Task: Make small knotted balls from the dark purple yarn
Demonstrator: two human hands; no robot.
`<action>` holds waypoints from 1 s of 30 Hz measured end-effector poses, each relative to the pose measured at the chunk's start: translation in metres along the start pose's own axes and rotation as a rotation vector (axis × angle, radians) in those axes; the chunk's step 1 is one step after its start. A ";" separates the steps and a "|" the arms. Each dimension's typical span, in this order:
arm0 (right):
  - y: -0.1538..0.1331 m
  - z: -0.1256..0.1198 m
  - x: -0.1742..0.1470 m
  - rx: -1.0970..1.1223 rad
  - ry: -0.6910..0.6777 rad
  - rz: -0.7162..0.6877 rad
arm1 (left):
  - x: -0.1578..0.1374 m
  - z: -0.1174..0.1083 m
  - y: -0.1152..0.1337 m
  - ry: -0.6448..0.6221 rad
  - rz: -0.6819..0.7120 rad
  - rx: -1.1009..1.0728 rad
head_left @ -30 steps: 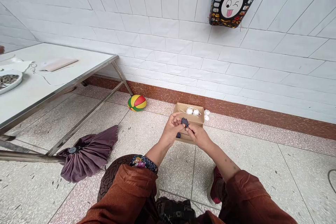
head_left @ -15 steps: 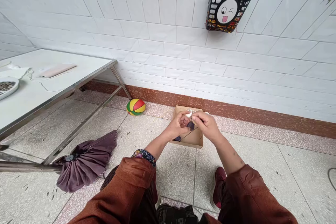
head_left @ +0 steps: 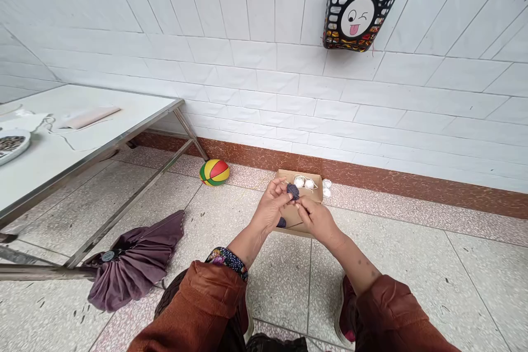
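Head view: left hand (head_left: 272,210) pinches a small dark ball of thread (head_left: 292,191) at its fingertips, raised over the cardboard box (head_left: 303,214) on the floor so it stays in easy reach. Right hand (head_left: 317,220) sits just beside it, grip closed on something fine, apparently the thread end. 2 white balls (head_left: 304,182) rest inside the box.

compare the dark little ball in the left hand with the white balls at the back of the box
The dark ball is navy and single; the white balls are pale and at least two. The dark ball is held up in the left hand fingertips, the right hand beside it; the white balls rest in the cardboard box. Both are small and roundish.
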State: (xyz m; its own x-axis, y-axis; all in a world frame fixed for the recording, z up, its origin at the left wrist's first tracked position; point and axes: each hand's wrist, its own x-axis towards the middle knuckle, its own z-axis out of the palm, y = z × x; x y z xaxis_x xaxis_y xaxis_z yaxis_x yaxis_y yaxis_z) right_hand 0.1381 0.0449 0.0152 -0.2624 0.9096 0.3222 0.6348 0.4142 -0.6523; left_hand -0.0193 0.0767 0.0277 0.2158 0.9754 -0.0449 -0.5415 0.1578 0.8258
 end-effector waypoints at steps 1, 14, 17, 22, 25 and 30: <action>-0.002 -0.001 -0.002 0.013 -0.032 -0.037 | 0.002 -0.001 -0.002 0.036 0.011 0.024; 0.008 -0.036 0.008 0.236 0.182 0.028 | -0.011 0.006 -0.009 -0.288 -0.019 0.397; 0.014 -0.030 0.008 0.285 0.174 0.135 | -0.012 0.009 -0.009 -0.300 -0.027 0.278; 0.016 -0.018 0.005 0.277 0.080 0.156 | -0.008 0.008 -0.010 -0.197 -0.052 0.080; 0.016 -0.012 0.002 0.229 0.053 0.168 | -0.006 0.006 -0.014 -0.141 -0.073 0.003; 0.019 -0.002 -0.003 0.084 -0.018 0.076 | -0.003 0.003 -0.019 -0.060 -0.047 -0.033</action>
State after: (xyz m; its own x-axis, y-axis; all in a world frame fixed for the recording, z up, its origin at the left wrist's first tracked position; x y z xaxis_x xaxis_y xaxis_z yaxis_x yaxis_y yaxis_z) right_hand 0.1526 0.0498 0.0033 -0.2289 0.9386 0.2581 0.5906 0.3447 -0.7297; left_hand -0.0071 0.0708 0.0143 0.2893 0.9560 -0.0482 -0.5557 0.2087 0.8048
